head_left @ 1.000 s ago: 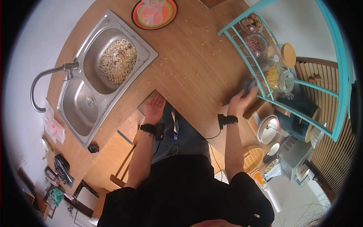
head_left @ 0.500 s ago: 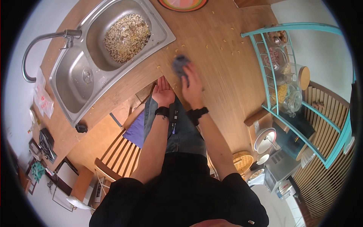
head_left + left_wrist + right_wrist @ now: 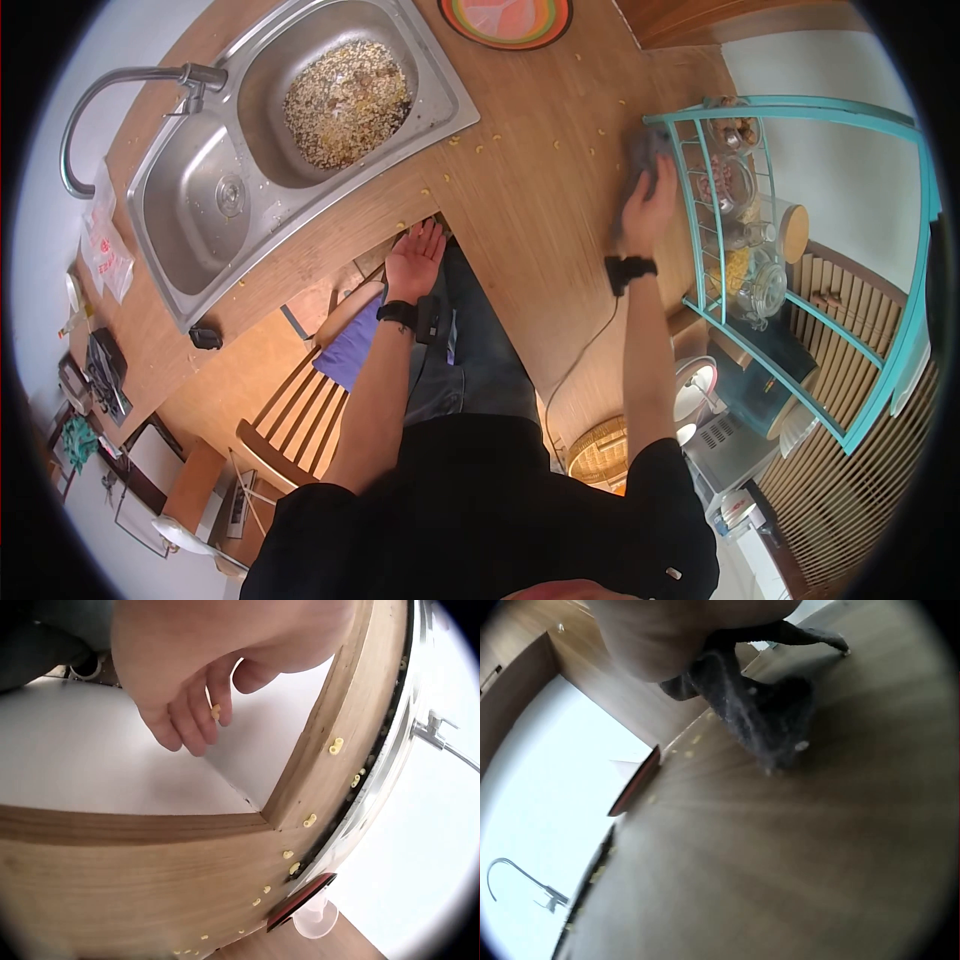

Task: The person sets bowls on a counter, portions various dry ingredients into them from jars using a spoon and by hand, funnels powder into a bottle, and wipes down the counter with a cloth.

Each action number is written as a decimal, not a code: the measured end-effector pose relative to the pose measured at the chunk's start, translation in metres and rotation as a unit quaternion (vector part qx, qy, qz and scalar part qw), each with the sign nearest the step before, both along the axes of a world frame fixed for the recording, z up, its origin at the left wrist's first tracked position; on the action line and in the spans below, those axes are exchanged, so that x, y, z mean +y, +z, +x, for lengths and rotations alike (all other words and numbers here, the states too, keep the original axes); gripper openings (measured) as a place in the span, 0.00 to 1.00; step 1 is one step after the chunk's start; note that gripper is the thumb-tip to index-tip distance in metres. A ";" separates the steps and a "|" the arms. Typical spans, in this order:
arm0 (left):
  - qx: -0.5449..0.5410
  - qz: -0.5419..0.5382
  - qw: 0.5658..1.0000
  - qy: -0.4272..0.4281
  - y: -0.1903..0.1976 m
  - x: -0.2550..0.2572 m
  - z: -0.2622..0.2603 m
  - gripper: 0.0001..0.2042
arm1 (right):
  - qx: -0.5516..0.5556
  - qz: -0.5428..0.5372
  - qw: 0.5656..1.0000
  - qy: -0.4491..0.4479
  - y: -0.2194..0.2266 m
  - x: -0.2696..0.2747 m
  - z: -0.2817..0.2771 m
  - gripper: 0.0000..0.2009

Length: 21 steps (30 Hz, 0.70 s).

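My right hand (image 3: 648, 212) grips a dark grey cloth (image 3: 761, 712) against the wooden countertop (image 3: 540, 230), close beside the teal rack (image 3: 800, 105). Motion blurs the cloth in the head view. Palm up, my left hand (image 3: 415, 262) is held at the counter's inner corner, its fingers loosely extended. One small yellow macaroni piece (image 3: 216, 712) shows against its fingers in the left wrist view. More curved macaroni pieces (image 3: 337, 746) lie scattered along the counter, several of them near the sink's edge.
A double steel sink (image 3: 255, 115) at the left has a heap of mixed grains (image 3: 345, 105) in one basin. Beyond it lies a striped plate (image 3: 560, 30). Glass jars (image 3: 765, 285) stand in the rack; a plastic bag (image 3: 108, 250) sits behind the sink.
My right hand with the cloth swept from beside the rack to the counter's inner corner, then back right toward the rack. My left hand stays palm up near the corner; the head view has shifted.
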<state>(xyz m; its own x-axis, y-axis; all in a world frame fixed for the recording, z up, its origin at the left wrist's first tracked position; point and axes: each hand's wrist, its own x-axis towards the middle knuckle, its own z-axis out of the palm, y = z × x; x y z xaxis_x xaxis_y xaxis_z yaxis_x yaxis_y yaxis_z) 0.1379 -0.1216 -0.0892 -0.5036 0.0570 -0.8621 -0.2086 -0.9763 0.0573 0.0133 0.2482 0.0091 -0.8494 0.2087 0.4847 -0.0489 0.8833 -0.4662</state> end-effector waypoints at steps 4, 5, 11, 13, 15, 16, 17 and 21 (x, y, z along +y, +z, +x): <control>0.007 -0.014 0.998 -0.059 0.022 -0.010 0.002 0.23 | -0.067 -0.110 0.991 -0.019 -0.023 -0.002 -0.026 0.17; 0.008 -0.016 0.998 -0.057 0.027 -0.011 0.001 0.23 | -0.051 -0.125 0.991 -0.003 -0.027 -0.016 -0.026 0.17; -0.007 0.029 0.999 0.033 0.035 0.001 -0.010 0.25 | -0.132 -0.172 0.962 0.164 -0.021 -0.136 0.014 0.16; -0.031 0.047 0.998 0.013 0.033 0.004 -0.016 0.25 | -0.142 -0.208 0.947 0.199 -0.024 -0.173 0.031 0.15; -0.039 0.047 0.998 0.022 0.034 0.007 -0.023 0.25 | -0.151 -0.237 0.936 0.210 -0.016 -0.205 0.052 0.15; -0.049 0.052 0.997 0.029 0.034 0.007 -0.026 0.25 | -0.166 -0.270 0.921 0.228 -0.010 -0.219 0.061 0.15; -0.048 0.050 0.997 0.032 0.005 0.001 -0.018 0.25 | -0.182 -0.301 0.903 0.247 -0.004 -0.226 0.066 0.15; 0.203 0.175 0.963 0.009 0.000 -0.002 -0.017 0.23 | -0.160 -0.274 0.918 0.240 0.015 -0.210 0.055 0.16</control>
